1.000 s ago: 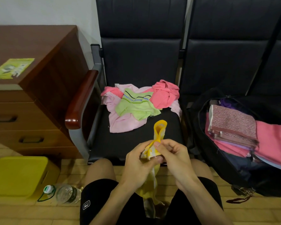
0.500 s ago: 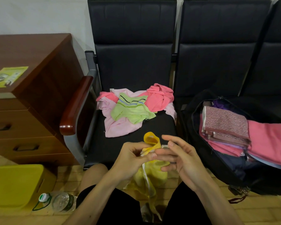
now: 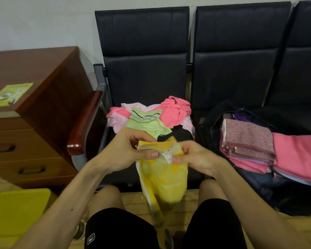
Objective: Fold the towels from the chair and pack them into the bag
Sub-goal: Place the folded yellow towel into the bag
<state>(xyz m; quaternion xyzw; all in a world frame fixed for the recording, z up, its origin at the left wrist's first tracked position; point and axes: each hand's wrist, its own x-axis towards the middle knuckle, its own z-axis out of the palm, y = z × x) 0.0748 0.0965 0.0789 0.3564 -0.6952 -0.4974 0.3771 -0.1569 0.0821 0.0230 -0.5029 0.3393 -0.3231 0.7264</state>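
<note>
We see both hands at frame centre, left hand [image 3: 131, 150] and right hand [image 3: 196, 157] pinching yellow towel [image 3: 165, 175]; towel pile [image 3: 151, 117] behind, open bag [image 3: 214, 133] at right.

Soft indoor light; hands motion-blurred; wide-angle bending at edges

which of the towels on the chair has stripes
The green towel, lying on top of the pink towels. It has dark and blue stripes across it; the pink ones are plain.
</note>
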